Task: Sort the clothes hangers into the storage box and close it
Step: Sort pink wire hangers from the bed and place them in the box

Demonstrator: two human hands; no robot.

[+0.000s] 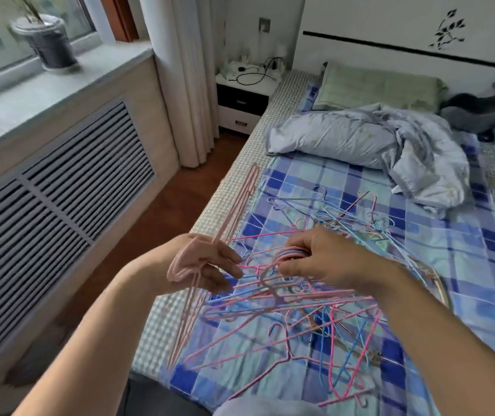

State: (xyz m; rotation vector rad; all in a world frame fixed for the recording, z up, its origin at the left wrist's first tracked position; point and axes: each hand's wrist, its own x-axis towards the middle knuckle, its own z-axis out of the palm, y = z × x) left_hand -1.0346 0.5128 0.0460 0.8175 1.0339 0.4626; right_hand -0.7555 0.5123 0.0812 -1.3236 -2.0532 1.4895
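A: Biggest first. Bed [465, 298], checked blue sheet, crumpled duvet [369, 145] up by the pillow [375, 85]. Storage box?

B: Not in view. Can't say where it is, or whether it's open.

A: Hangers?

B: Tangled pile [306, 313] of pink and blue wire hangers on the sheet, right in front of the person. Separate pink bundle [234, 211] held over the bed edge.

A: Hands?

B: Left hand [207, 262] has the bundle's hooks looped over it, fingers mostly straight and pointing toward the pile; whether it really grips, I can't tell. Right hand [327, 259] is curled round a cluster of hooks at the top of the pile. The hands are near each other, not touching.

A: Risks?

B: My guess: lifting with the right drags neighbours along, since hooks and bars interlock. They could snag, spill off the bed edge onto the floor [156, 223], or bend. The left bundle only hangs on the hand, so a tug could slide it off.

A: Hard to read?

B: Bundle is motion-blurred, count impossible. Right fingertips hidden in wire. Lower pile cut by the frame.
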